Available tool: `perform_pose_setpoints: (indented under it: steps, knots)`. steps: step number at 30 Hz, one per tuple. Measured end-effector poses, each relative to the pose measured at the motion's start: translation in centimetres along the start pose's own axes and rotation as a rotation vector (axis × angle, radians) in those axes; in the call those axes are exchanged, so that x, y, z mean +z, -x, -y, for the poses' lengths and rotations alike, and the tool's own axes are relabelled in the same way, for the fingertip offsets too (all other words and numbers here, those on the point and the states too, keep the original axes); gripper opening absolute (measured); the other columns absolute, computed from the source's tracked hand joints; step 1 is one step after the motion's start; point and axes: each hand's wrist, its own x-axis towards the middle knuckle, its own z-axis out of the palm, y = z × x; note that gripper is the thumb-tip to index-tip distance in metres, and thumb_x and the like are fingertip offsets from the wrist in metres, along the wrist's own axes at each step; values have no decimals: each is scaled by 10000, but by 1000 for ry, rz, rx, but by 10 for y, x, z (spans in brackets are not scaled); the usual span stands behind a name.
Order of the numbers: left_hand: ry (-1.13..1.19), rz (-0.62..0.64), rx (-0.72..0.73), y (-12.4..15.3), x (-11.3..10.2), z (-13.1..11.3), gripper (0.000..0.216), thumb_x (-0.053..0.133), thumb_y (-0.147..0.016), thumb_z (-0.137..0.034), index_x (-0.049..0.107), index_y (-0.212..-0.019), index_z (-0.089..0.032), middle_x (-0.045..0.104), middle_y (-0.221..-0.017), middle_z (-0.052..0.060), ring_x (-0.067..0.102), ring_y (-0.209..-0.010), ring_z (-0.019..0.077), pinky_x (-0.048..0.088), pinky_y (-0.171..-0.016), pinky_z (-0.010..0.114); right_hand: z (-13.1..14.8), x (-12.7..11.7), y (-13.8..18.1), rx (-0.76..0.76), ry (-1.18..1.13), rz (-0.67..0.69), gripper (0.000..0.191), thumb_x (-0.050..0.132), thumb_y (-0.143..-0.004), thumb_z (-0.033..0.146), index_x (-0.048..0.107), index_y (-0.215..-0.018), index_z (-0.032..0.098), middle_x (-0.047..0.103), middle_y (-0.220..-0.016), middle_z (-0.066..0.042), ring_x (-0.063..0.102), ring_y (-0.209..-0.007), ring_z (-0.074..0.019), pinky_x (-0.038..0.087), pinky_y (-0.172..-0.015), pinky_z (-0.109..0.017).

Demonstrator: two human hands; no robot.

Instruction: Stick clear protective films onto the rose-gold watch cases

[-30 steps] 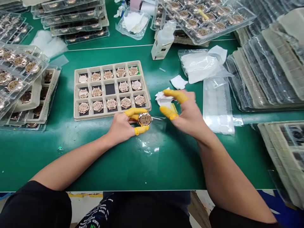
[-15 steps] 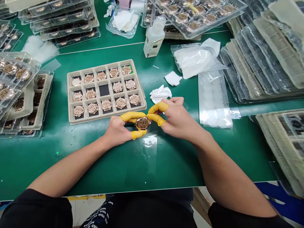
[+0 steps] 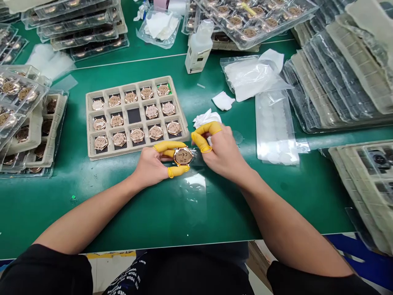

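My left hand [image 3: 153,164], with yellow finger cots, pinches a rose-gold watch case [image 3: 183,156] face up just above the green mat. My right hand [image 3: 219,149], also in yellow cots, is closed beside the case, its thumb and forefinger pinched together at the case's upper right edge; I cannot make out what they hold. A thin clear film [image 3: 193,184] lies on the mat right below the case. A crumpled white wipe [image 3: 204,118] lies just behind my right hand. A beige tray [image 3: 134,116] of several similar watch cases sits behind my left hand.
Stacked clear and beige trays [image 3: 21,114] stand at the left, the back and the right [image 3: 337,78]. A white bottle [image 3: 198,47], a bag of wipes [image 3: 251,76] and a clear blister strip [image 3: 276,127] lie behind my right hand. The table edge [image 3: 184,243] runs near me.
My right hand came in from the right to the watch case and has now lifted slightly to its upper right edge. My left hand kept holding the case.
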Motion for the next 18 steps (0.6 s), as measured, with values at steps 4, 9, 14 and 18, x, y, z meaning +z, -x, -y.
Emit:
perform_pose_setpoints:
  steps: [4,9,14,18]
  knots:
    - [88,-51,-137,-4,1,2,638,955,-585,-224,765,-1189,-144,832,-937,51,806,-845,169,690,-860,289,5,-16,1,115,-276,-8,62,597,-928,283,606,-984,258,668,-1202,-90,602,-1113,-273,460,-969,-475]
    - [123,-42,-158,-6,1,2,649,940,-574,-190,754,-1194,-141,826,-926,46,797,-826,161,679,-822,267,20,-7,8,335,-427,190,91,651,-874,316,654,-936,250,713,-1152,-67,612,-1146,-278,448,-1017,-484]
    - [111,-27,-150,-6,1,2,632,912,-582,-147,752,-1194,-142,830,-956,44,784,-807,137,666,-802,234,27,6,8,463,-527,298,179,654,-867,409,643,-905,234,693,-926,-40,614,-903,-226,460,-835,-401]
    - [114,-38,-138,-5,1,3,620,913,-583,-138,750,-1181,-146,825,-933,28,774,-788,122,661,-792,219,28,7,9,466,-512,255,188,672,-859,421,650,-899,238,694,-949,-41,605,-942,-230,445,-872,-404]
